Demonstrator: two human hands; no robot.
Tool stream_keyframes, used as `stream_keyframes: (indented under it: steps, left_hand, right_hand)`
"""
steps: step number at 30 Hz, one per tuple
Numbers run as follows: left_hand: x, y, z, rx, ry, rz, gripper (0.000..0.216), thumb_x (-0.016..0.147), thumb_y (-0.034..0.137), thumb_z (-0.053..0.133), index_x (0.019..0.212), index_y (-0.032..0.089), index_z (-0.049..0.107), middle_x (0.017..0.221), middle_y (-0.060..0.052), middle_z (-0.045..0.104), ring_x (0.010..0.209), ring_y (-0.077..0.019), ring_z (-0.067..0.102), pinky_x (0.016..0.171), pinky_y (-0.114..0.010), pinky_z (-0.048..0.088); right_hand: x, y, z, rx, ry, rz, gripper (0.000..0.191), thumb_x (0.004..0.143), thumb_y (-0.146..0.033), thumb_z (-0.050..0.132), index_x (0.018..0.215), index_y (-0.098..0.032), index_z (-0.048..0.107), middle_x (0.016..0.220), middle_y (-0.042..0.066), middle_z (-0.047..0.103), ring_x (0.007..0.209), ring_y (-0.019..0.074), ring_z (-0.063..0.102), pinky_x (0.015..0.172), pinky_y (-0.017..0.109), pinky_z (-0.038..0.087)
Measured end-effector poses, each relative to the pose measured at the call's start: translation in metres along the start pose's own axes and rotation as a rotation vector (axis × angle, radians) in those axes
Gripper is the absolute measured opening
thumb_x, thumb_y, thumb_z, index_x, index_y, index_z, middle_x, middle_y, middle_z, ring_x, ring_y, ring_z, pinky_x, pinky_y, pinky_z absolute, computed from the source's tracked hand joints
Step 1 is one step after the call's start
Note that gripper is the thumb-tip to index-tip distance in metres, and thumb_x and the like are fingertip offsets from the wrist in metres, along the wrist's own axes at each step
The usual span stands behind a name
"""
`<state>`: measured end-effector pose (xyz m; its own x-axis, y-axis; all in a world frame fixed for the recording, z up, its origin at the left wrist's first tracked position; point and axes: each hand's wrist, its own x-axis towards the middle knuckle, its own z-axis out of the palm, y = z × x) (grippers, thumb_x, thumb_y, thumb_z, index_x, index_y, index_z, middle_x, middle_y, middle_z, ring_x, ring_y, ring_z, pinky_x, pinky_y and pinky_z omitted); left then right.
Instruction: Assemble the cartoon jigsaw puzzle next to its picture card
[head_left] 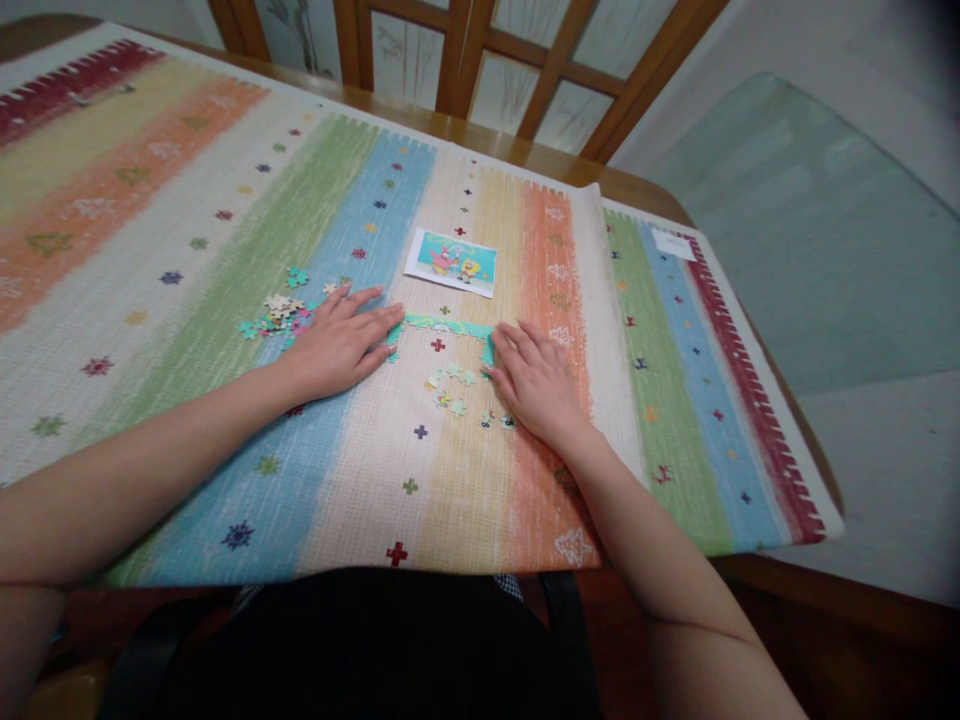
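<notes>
My left hand (341, 340) lies flat and open on the striped mat (187, 250), its fingertips touching the left end of a joined teal strip of puzzle pieces (446, 326). At the strip's right end rests my right hand (534, 378), fingers stretched out and palm down. A few loose pieces (452, 385) lie between my hands. Just left of my left hand sits a small heap of loose pieces (279, 312). Beyond the strip lies a cartoon reference picture (451, 262).
The mat covers a wooden table (517, 150); its right part is a folded overlapping section with a white label (673, 244). A wooden lattice screen (480, 50) stands behind the table. A glass tabletop (810, 230) lies to the right.
</notes>
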<state>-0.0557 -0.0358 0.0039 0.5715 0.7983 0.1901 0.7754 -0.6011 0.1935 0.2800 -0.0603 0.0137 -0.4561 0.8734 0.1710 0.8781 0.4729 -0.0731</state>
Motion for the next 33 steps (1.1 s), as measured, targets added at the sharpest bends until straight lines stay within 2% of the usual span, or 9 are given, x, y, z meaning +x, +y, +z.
stream_keyframes:
  steps: [10, 16, 25, 29, 33]
  left_hand:
    - [0.009, 0.007, 0.003, -0.004, -0.017, 0.024, 0.053, 0.110, 0.042, 0.041, 0.159, 0.021, 0.047, 0.161, -0.008, 0.055, 0.160, -0.0320, 0.031, 0.132, -0.063, 0.010]
    - [0.012, 0.008, 0.004, -0.015, -0.016, 0.030, 0.052, 0.110, 0.041, 0.043, 0.158, 0.021, 0.047, 0.160, -0.009, 0.056, 0.160, -0.0327, 0.030, 0.132, -0.063, 0.009]
    - [0.015, 0.007, 0.005, -0.032, -0.011, 0.034, 0.053, 0.110, 0.041, 0.041, 0.159, 0.020, 0.046, 0.160, -0.010, 0.056, 0.159, -0.0338, 0.032, 0.131, -0.064, 0.010]
    - [0.015, 0.006, 0.005, -0.040, -0.007, 0.037, 0.054, 0.110, 0.041, 0.040, 0.159, 0.020, 0.046, 0.160, -0.010, 0.056, 0.160, -0.0343, 0.032, 0.131, -0.065, 0.011]
    - [0.016, 0.005, 0.006, -0.042, -0.009, 0.036, 0.052, 0.111, 0.041, 0.037, 0.159, 0.021, 0.047, 0.161, -0.009, 0.055, 0.159, -0.0333, 0.032, 0.131, -0.065, 0.012]
  right_hand:
    - [0.000, 0.012, 0.000, -0.008, -0.028, 0.017, 0.052, 0.109, -0.042, 0.047, 0.152, -0.015, 0.058, 0.164, 0.016, 0.051, 0.156, 0.0363, 0.036, 0.126, 0.061, 0.029]
    - [0.002, 0.017, 0.001, -0.009, -0.032, 0.018, 0.050, 0.109, -0.042, 0.048, 0.154, -0.022, 0.057, 0.166, 0.013, 0.049, 0.158, 0.0353, 0.034, 0.127, 0.065, 0.024]
    - [0.009, 0.026, 0.002, 0.008, -0.060, 0.012, 0.050, 0.109, -0.042, 0.047, 0.154, -0.023, 0.057, 0.166, 0.012, 0.050, 0.159, 0.0343, 0.032, 0.128, 0.063, 0.020]
    - [0.011, 0.030, 0.005, 0.081, -0.045, 0.015, 0.049, 0.107, -0.042, 0.051, 0.151, -0.022, 0.059, 0.162, 0.013, 0.053, 0.157, 0.0344, 0.035, 0.127, 0.062, 0.025]
    - [0.016, 0.037, 0.006, 0.204, 0.048, -0.031, 0.044, 0.103, -0.043, 0.060, 0.142, -0.023, 0.066, 0.154, 0.013, 0.061, 0.152, 0.0339, 0.043, 0.122, 0.059, 0.034]
